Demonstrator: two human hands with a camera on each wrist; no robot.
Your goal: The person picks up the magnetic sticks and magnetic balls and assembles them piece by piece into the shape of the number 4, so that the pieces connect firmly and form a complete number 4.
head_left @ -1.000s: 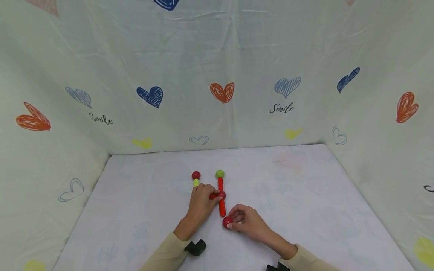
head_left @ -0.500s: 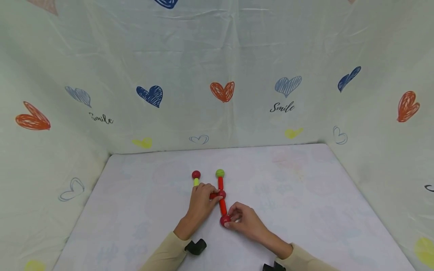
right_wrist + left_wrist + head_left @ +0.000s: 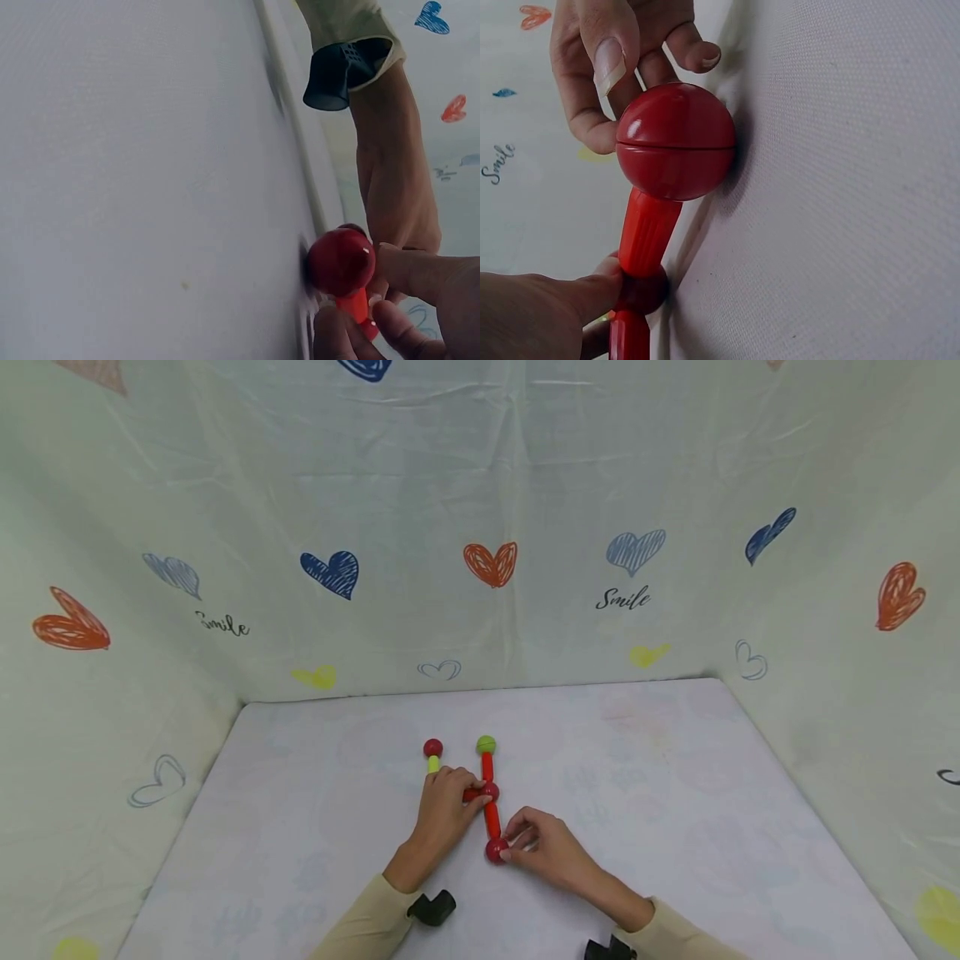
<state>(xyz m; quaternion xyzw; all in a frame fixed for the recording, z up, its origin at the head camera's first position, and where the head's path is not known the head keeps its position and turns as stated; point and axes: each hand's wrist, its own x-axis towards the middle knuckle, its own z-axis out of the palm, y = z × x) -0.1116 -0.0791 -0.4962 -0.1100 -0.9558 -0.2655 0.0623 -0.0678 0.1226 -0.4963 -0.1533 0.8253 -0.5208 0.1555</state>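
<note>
A line of magnetic-toy-like rods and balls lies on the white table. My right hand [image 3: 551,852] pinches the large red ball [image 3: 496,851] at its near end, thumb and fingers on its right side. This ball, with a groove round it [image 3: 676,141], meets the end of a red rod [image 3: 492,820]. My left hand [image 3: 444,808] holds the middle red ball [image 3: 491,791] at the rod's other end, over a short red rod [image 3: 472,794] pointing left. Beyond, another red rod [image 3: 487,767] leads to a green ball [image 3: 486,744].
Left of the green ball, a red ball [image 3: 432,747] tops a yellow-green rod [image 3: 433,764], whose lower part my left hand hides. A white curtain with printed hearts [image 3: 491,565] hangs behind the table [image 3: 637,760] and along its sides.
My right hand has brought the large red ball slightly left and away from me, closing the small gap to the red rod's near end. My left hand has stayed in place.
</note>
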